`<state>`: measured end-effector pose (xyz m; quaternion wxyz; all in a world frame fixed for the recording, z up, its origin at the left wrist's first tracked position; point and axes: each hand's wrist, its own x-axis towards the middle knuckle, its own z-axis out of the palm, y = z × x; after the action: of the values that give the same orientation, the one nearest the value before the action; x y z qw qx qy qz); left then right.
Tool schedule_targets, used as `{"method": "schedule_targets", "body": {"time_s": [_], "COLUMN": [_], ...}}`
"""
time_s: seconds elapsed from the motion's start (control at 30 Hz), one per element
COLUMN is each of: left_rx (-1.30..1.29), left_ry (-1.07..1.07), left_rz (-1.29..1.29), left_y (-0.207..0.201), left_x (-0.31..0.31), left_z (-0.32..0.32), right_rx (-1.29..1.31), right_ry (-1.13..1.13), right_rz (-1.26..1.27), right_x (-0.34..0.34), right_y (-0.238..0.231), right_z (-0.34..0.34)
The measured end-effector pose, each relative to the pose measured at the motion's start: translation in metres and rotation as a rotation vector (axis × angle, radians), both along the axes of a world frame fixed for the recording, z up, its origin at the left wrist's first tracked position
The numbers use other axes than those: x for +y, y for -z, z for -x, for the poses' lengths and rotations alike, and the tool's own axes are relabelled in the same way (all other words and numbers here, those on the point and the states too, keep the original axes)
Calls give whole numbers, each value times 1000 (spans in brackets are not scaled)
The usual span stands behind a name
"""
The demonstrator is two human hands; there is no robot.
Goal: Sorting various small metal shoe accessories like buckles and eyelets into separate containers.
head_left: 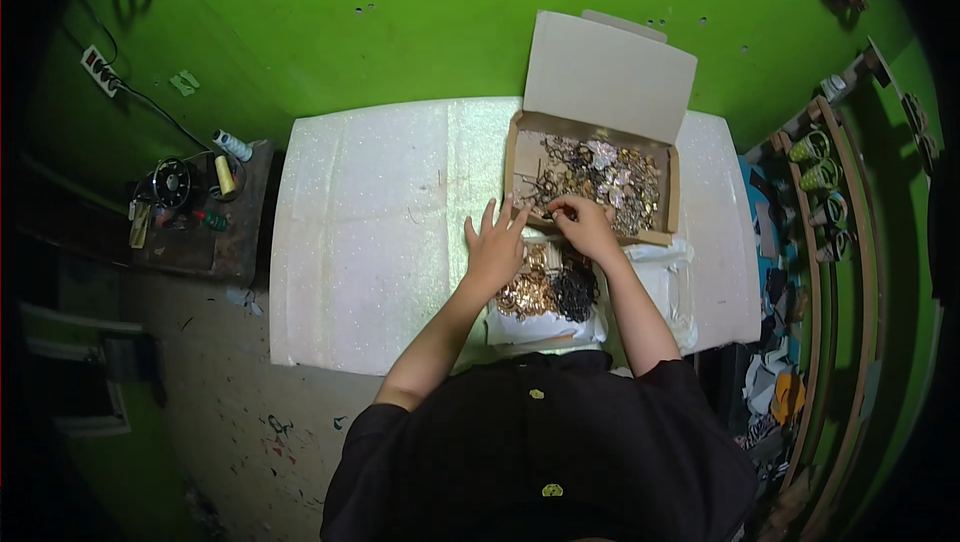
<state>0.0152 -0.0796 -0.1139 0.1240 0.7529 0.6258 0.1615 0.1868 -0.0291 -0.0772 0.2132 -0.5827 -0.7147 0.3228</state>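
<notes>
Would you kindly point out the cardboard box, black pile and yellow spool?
Cardboard box (610,72): head view, its raised lid.
Black pile (576,294): head view, middle of its top.
Yellow spool (224,178): head view, its side.

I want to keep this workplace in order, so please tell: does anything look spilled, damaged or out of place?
Small coloured scraps lie scattered on the pale floor, like unswept litter. The bright green wall has small dark marks, perhaps chips or holes. I see no clear spill around the open brown cardboard box.
</notes>
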Motion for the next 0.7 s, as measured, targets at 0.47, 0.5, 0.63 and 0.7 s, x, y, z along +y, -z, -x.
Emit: {"method": "schedule_targets", "body": {"time_s": [0.47,0.5,0.63,0.7], "left_rx": [-176,-179,-199,-204], "left_ry": [-10,-12,-6,-11], "left_rz": [145,147,139,133], "left_y": [5,6,6,8], "left_x": [-1,-1,-1,-2], "left_z": [6,6,4,6], "right_rx": [-696,-675,-618,-539], "right_ry": [-147,-176,-190,-165], "right_rz": [47,83,164,132], "right_x": [95,96,97,91], "right_y": [56,59,66,53], "right_z": [37,36,29,29]}}
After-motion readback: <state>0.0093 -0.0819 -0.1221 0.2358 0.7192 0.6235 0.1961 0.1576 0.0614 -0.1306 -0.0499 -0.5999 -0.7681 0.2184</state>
